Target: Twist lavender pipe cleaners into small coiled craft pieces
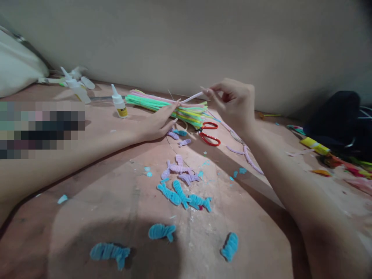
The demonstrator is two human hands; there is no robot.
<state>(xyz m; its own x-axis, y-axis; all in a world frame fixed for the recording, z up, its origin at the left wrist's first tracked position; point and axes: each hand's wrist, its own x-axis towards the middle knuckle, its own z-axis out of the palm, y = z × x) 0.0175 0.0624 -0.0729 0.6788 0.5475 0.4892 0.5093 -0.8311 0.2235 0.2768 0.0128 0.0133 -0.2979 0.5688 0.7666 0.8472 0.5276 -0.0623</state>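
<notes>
One pale lilac pipe cleaner [191,97] slanted up over a bundle of pipe cleaners [151,102], its upper end clamped between the thumb and fingers of the right hand [232,101]. One left hand [158,124] reached across the bundle, thumb and fingers apart, fingertips at the lower end of the pale pipe cleaner; whether they pressed on it could not be told. The bundle, mainly green, yellow and pink, lay near the wall [186,42]. One pair of scissors [212,144], red handles parted, lay at the bundle's right end.

Small lilac twists [181,169]: four lay in a cluster nearer the wearer; two more lay just beside the left hand with one blue piece.

Small blue twists [180,193]: three lay close together next to the lilac cluster; three others lay singly, nearest the wearer.

Blue scraps [242,170]: several, scattered, mostly right of the clusters.

Lilac strands [251,159]: these ran beside the right forearm.

White bottles: one upright bottle [120,104], yellow-labelled, stood left of the bundle; a second bottle [77,89] was farther left.

One yellow tube [315,146] lay far right, near a dark, indistinct heap [331,116].
</notes>
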